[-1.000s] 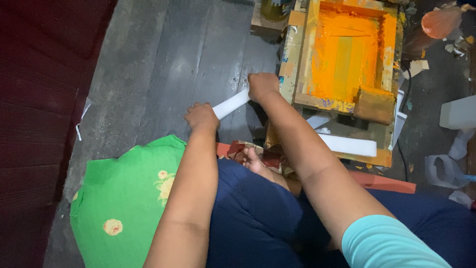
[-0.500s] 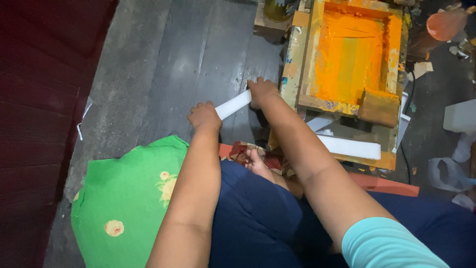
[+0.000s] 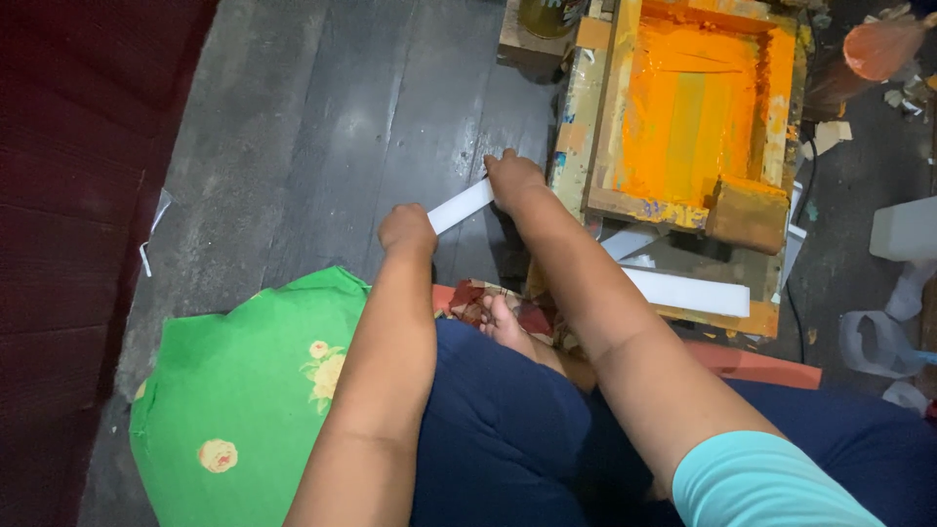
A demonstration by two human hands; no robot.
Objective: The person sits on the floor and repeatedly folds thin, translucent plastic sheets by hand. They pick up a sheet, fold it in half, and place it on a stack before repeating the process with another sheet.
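My left hand and my right hand each grip one end of a white paper strip held above the dark wooden floor. The strip spans the gap between the two fists. Just right of my right hand stands a wooden screen-printing frame coated in orange ink, with a wooden squeegee block resting at its lower right corner. Another white strip lies under the frame's near edge. I sit cross-legged in dark blue trousers, a bare foot showing.
A green cloth with yellow flowers lies on the floor at my left knee. A dark red wall or mat runs along the left. White containers and a roll of tape sit at far right, an orange bag at top right.
Both hands have stayed on the white strip and shifted a little nearer and left along the frame's edge. The view has tilted slightly.
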